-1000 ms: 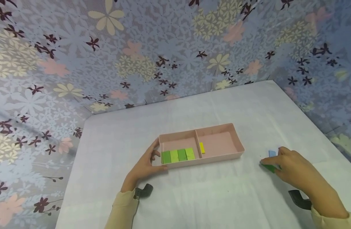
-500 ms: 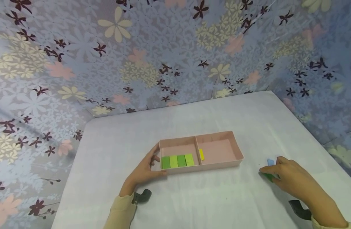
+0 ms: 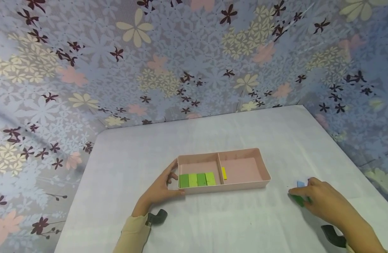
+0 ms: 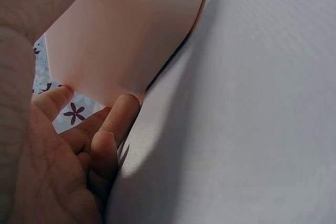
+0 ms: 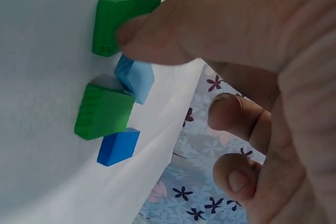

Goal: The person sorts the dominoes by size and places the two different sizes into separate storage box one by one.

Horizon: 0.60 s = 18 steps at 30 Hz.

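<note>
My left hand (image 3: 160, 189) holds the left end of a pink two-compartment box (image 3: 225, 187), its thumb along the front wall. In the left wrist view, fingertips touch the box's end wall (image 4: 126, 30). To the right of the box, my right hand (image 3: 328, 202) pinches a green block (image 5: 110, 19) low at the table, thumb on its near face; the index finger's contact is hidden in the right wrist view. Close by lie a light blue block (image 5: 140, 80), a second green block (image 5: 105, 111) and a darker blue block (image 5: 119, 147).
Several green and lime blocks (image 3: 197, 180) form a row along the front of the box's left compartment. A thin yellow block (image 3: 224, 173) stands against the divider in the right compartment. The white-covered table (image 3: 232, 225) meets a flowered wall covering (image 3: 194, 63) at the back.
The scene has shifted down in the head view as the camera tilted. Both hands stay nearly in place; the right fingers have moved slightly about the green block.
</note>
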{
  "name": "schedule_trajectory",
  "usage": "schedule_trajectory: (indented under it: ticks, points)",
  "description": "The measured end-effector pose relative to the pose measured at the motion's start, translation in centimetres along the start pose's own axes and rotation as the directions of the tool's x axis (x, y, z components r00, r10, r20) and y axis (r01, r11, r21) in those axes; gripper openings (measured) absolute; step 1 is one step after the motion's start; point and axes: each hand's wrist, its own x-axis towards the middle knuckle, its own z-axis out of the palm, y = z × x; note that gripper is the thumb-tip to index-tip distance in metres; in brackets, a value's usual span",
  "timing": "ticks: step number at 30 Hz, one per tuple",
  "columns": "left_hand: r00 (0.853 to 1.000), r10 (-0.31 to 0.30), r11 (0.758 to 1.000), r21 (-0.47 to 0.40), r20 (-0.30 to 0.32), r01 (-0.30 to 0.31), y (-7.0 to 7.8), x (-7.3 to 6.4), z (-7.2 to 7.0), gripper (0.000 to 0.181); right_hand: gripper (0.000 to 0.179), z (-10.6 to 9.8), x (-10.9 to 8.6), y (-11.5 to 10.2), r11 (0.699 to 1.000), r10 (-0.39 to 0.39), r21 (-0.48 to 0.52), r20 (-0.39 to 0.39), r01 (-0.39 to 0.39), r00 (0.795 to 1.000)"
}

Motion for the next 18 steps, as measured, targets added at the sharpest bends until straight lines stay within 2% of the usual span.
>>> schedule_trajectory:
  ticks: [5, 13, 16, 18]
  points:
    - [1.0, 0.005, 1.0, 0.0, 0.001, -0.005, 0.5, -0.1, -0.2, 0.114, 0.051, 0.2, -0.2, 0.2, 1.0, 0.01, 0.009, 0.003, -0.01, 1.0]
    - [1.0, 0.013, 1.0, -0.017, 0.007, -0.012, 0.4, -0.1, -0.1, 0.114, 0.046, 0.2, 0.0, 0.3, 0.999, 0.006, -0.039, -0.025, -0.007, 1.0]
    - [1.0, 0.014, 1.0, -0.018, 0.02, -0.014, 1.5, -0.3, -0.3, 0.113, 0.044, 0.3, 0.0, 0.3, 0.999, 0.002, -0.04, -0.035, -0.003, 0.999]
    - [1.0, 0.018, 1.0, -0.021, 0.024, -0.017, 2.6, -0.6, -0.6, 0.111, 0.043, 0.5, 0.1, 0.5, 0.999, -0.025, -0.048, -0.07, 0.021, 0.997]
